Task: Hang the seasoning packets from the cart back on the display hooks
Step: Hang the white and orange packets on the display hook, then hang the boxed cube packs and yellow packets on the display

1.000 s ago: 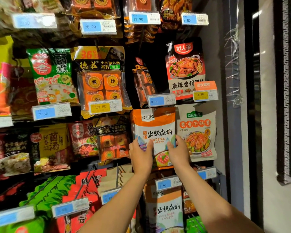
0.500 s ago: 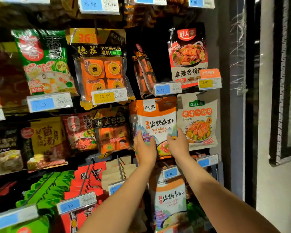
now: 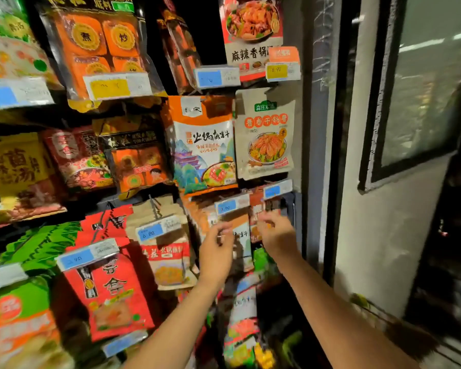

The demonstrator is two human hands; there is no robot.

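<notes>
A: Both hands are up at the rack. The left hand (image 3: 216, 245) has its fingers loosely curled and I see nothing in it. The right hand (image 3: 274, 233) is blurred; its fingers look half-curled, and whether it pinches anything I cannot tell.

B: And the packet?

A: The orange-and-white packet (image 3: 204, 145) hangs on its hook, above both hands and apart from them, its long axis running up and down. It lies up and slightly left of the left hand, and further left of the right one, so the left hand is nearer. A beige packet (image 3: 265, 137) hangs just beside it on the right.

B: So this one looks hung?

A: I judge so; it sits flat and straight, with neither hand touching it. The cart is not in view, so the next packet would have to come from somewhere outside the frame.

B: How do the arms sit?

A: Both forearms reach forward and up from the near bottom edge, wrists roughly level, hands close together in front of a blue price tag (image 3: 230, 206) and the lower packets.
</notes>
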